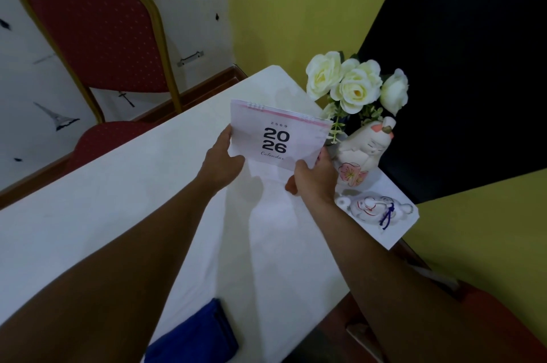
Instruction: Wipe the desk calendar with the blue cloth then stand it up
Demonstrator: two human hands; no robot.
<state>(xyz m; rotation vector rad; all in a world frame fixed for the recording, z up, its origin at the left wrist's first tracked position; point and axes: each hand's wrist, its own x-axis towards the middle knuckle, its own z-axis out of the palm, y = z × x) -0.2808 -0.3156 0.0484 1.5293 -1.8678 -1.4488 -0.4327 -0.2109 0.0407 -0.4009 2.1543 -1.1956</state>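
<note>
Nearest the camera, the blue cloth (194,336) lies folded on the white table (88,214) at the bottom edge of the view; its lower part is cut off by the frame and its left side is hidden behind the left forearm. Both forearms extend forward across the tabletop.

The left hand (220,164) grips the lower left edge of the desk calendar (278,134), thumb on the front cover; the fingers are hidden behind the cover. The right hand (315,177) grips the lower right corner, thumb on the front, remaining fingers mostly hidden behind the card. The calendar is held upright above the table with its front cover facing the camera, spiral binding at the top. Print reads "2569", "2026" and "Calendar". Whether its bottom edge touches the table cannot be determined.

Right of the calendar stand a pale ceramic figurine (365,152) and, behind it, white artificial roses (352,84); their container is hidden. A small white ceramic piece (376,208) with a blue cord lies near the table's right corner; its form is hard to make out.

Beyond the table: a red padded chair (97,34) with gold frame, white wallpaper printed with towers, a yellow wall (290,1) and a black panel (473,66).
</note>
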